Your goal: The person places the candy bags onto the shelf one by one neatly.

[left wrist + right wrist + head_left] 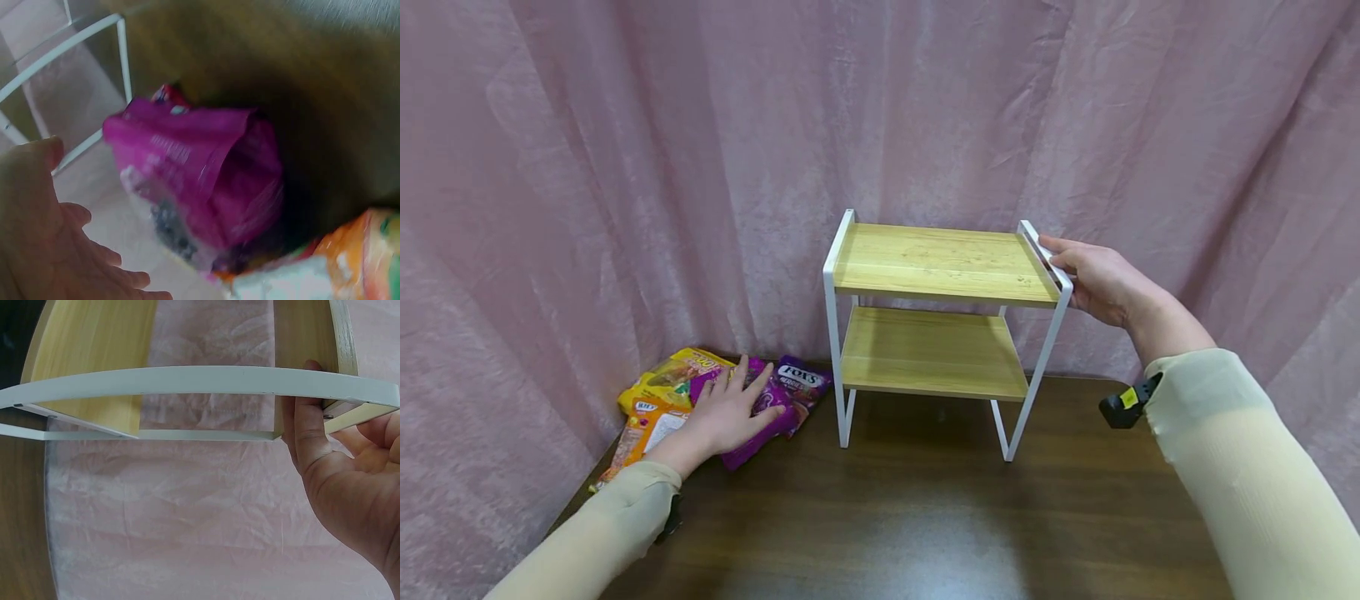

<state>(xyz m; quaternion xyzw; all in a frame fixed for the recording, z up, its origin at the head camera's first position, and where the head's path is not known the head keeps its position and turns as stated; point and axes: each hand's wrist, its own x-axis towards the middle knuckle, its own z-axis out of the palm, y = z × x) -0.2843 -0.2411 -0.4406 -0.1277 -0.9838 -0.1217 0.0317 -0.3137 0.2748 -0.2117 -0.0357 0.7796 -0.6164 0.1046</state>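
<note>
Shelf [947, 262], twelve o'clock: right hand [1099, 282] grips its three-o'clock end, apparently for steadiness. Snack bags [758, 435], ten o'clock: left hand [724, 419], fingers spread, released.

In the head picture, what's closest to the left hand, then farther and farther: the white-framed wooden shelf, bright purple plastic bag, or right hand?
1. Bright purple plastic bag: right by the left hand.
2. Wooden shelf: farther right.
3. Right hand: at the shelf's right side.

Pink curtain [940, 108], draped in vertical folds across the background; dark brown table [925, 517], extending forward from its foot, the glossy surface brightest toward the lower centre.
</note>
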